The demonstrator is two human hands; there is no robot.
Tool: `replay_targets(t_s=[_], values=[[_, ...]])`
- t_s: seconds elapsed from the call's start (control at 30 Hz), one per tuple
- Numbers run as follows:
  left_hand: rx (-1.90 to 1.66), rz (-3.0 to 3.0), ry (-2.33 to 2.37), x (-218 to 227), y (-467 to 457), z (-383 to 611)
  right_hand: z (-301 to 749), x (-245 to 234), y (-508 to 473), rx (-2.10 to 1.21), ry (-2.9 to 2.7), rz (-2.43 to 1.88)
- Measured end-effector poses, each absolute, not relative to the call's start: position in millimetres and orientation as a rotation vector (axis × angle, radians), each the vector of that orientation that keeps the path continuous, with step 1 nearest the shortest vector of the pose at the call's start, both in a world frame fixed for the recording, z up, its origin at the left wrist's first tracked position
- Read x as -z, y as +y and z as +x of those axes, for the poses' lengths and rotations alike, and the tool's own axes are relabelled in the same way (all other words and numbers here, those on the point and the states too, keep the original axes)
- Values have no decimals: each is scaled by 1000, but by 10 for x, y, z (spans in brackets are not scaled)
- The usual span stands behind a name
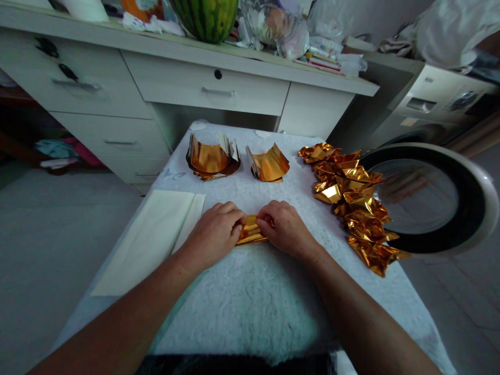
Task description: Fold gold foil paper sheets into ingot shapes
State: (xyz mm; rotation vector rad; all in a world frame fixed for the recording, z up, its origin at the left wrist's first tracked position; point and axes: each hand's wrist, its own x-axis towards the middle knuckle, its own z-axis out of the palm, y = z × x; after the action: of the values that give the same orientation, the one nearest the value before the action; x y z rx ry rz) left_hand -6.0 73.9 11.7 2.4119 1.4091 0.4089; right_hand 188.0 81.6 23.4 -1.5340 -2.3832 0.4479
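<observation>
A folded piece of gold foil paper (250, 233) lies on the white textured cloth (250, 297) in the middle of the small table. My left hand (216, 232) pinches its left end with curled fingers. My right hand (284, 225) pinches its right end the same way. Most of the piece is hidden under my fingers. Behind it stand two curled stacks of gold foil sheets, a bigger one (211, 157) and a smaller one (269, 164). A heap of folded gold foil pieces (351, 195) runs along the table's right edge.
A cream paper sheet (152, 237) lies on the table's left side. A white desk with drawers (203, 88) stands behind, bearing a watermelon (205, 18) and clutter. A washing machine with its round door (432, 198) open is close at the right.
</observation>
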Motion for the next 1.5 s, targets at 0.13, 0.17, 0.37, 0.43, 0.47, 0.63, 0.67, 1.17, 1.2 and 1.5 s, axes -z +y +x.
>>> replay_targets(t_s=[0.13, 0.17, 0.37, 0.43, 0.47, 0.63, 0.67, 1.17, 1.2, 1.5], values=[[-367, 2466, 1424, -98, 706, -65, 1832, -245, 756, -344, -2416, -1603], [-355, 2477, 1430, -94, 696, -66, 1821, -244, 745, -325, -2427, -1618], [-284, 2448, 1438, -95, 648, -94, 1799, -255, 712, -288, -2479, -1655], [-267, 2414, 1427, -105, 638, -112, 1800, -262, 701, -267, -2491, -1661], [-258, 2398, 1418, -111, 635, -122, 1800, -265, 695, -252, -2497, -1664], [-211, 2349, 1386, -135, 638, -148, 1767, -270, 678, -150, -2544, -1668], [-199, 2345, 1383, -140, 640, -148, 1756, -269, 679, -134, -2558, -1658], [-159, 2305, 1290, -196, 645, -202, 1697, -244, 630, -390, -2555, -1420], [-162, 2303, 1273, -201, 648, -217, 1692, -247, 620, -384, -2556, -1426], [-157, 2266, 1197, -235, 694, -271, 1596, -194, 535, -253, -2523, -1558]])
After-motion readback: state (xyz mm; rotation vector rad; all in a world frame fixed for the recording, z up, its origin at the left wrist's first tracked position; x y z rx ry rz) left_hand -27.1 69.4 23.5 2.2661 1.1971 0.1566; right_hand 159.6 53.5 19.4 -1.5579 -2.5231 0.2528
